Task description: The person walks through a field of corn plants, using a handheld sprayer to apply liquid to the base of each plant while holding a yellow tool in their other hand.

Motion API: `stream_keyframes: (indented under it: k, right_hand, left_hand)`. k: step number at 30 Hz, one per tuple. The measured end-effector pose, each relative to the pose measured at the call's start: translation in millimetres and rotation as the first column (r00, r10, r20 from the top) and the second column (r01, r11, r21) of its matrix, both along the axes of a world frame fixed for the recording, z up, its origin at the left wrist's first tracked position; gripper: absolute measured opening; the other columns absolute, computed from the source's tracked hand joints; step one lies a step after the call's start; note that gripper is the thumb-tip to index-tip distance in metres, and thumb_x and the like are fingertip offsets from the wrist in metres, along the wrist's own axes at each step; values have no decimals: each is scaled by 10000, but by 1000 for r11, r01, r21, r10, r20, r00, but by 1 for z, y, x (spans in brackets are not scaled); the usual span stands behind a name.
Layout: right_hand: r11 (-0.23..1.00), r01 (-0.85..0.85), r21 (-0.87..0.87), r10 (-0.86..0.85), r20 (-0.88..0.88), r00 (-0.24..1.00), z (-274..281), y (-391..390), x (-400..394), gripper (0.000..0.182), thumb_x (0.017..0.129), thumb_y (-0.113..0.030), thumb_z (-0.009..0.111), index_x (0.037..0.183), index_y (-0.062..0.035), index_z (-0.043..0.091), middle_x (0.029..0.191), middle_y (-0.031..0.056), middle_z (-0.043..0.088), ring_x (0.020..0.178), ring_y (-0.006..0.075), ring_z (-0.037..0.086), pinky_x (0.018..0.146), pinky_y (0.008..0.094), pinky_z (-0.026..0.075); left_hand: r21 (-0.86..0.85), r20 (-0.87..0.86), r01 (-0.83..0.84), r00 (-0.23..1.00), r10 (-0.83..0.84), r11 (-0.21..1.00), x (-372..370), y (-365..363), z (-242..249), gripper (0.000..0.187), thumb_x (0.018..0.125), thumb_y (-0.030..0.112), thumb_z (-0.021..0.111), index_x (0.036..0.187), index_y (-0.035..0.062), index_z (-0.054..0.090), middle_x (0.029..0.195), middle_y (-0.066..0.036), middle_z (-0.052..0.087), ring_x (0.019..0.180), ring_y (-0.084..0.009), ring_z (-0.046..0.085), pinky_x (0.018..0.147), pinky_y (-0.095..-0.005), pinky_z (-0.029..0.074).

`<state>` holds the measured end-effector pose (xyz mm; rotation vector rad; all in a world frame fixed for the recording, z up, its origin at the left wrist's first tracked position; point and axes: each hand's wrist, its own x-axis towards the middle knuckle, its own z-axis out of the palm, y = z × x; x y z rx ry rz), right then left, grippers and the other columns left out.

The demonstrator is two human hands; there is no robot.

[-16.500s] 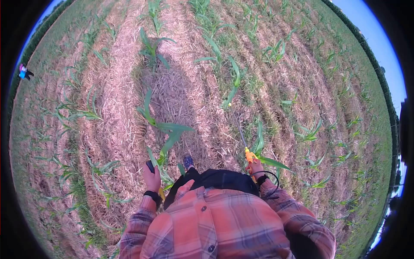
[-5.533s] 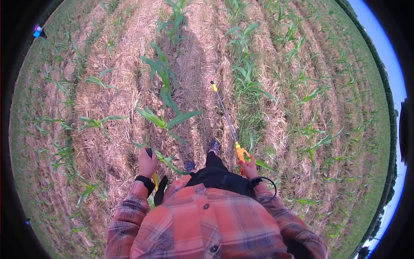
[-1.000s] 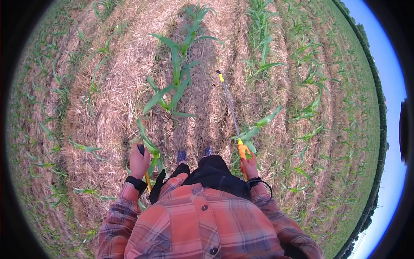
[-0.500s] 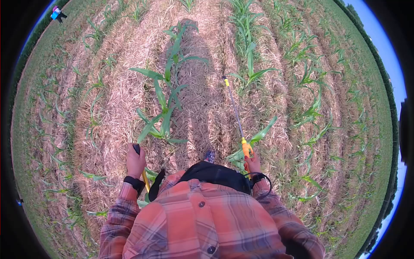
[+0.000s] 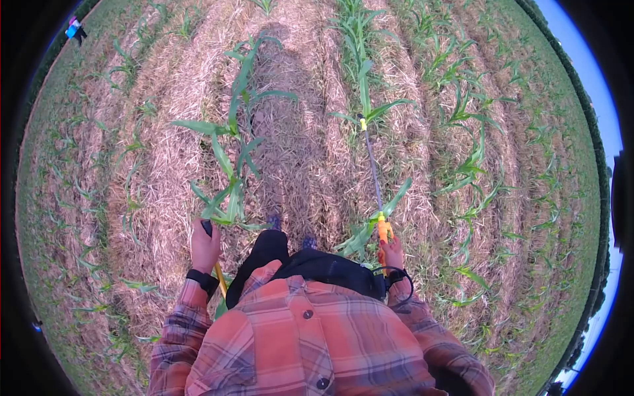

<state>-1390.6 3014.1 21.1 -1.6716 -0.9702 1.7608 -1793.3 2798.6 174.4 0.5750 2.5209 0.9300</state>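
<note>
My left hand (image 5: pixel 206 245) is closed round the dark grip of a yellow lever (image 5: pixel 221 280), low on the left. On the right, my right hand (image 5: pixel 391 253) grips the orange handle (image 5: pixel 384 229) of a spray wand. Its thin metal tube (image 5: pixel 374 168) points forward and ends in a yellow nozzle (image 5: pixel 363 124) beside the leaves of a corn plant (image 5: pixel 365 86). A black hose (image 5: pixel 411 287) loops near my right wrist. Another corn plant (image 5: pixel 232 178) stands just ahead of my left hand.
Rows of young corn run forward on both sides over straw-covered soil (image 5: pixel 297 158). My shoes (image 5: pixel 308 243) show below, between two rows. A person (image 5: pixel 76 31) with something blue is far off at the upper left. Trees line the field's right edge.
The wand's nozzle has swung right, towards the right-hand corn row. The plants ahead have shifted left in view, and a black-trousered leg and second shoe now show. Both hands keep their hold.
</note>
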Motion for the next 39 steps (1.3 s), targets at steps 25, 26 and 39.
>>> stream_keyframes:
  k: [25, 26, 39]
  right_hand:
    - [989, -147, 27, 145, 66, 987, 33, 114, -179, 661, 753, -131, 619, 1239, -65, 176, 677, 68, 492, 414, 144, 465, 333, 261, 349]
    - [988, -150, 27, 148, 68, 987, 35, 118, -186, 661, 753, -131, 619, 1239, -65, 176, 677, 68, 492, 414, 144, 465, 333, 261, 349]
    - [957, -264, 121, 244, 158, 957, 39, 152, -266, 650, 765, -120, 612, 1238, -4, 181, 651, 65, 499, 423, 122, 487, 320, 234, 361]
  left_hand:
    - [43, 77, -17, 997, 14, 999, -157, 104, -23, 209, 808, 173, 490, 925, 28, 395, 586, -166, 527, 424, -262, 547, 370, -348, 433]
    - [43, 78, -20, 997, 16, 999, -163, 104, -25, 209, 808, 173, 490, 925, 28, 395, 586, -166, 527, 424, -262, 547, 370, -348, 433]
    - [-23, 46, -51, 998, 52, 998, -213, 123, -30, 215, 810, 170, 491, 914, 14, 386, 550, -149, 524, 409, -259, 546, 370, -341, 436]
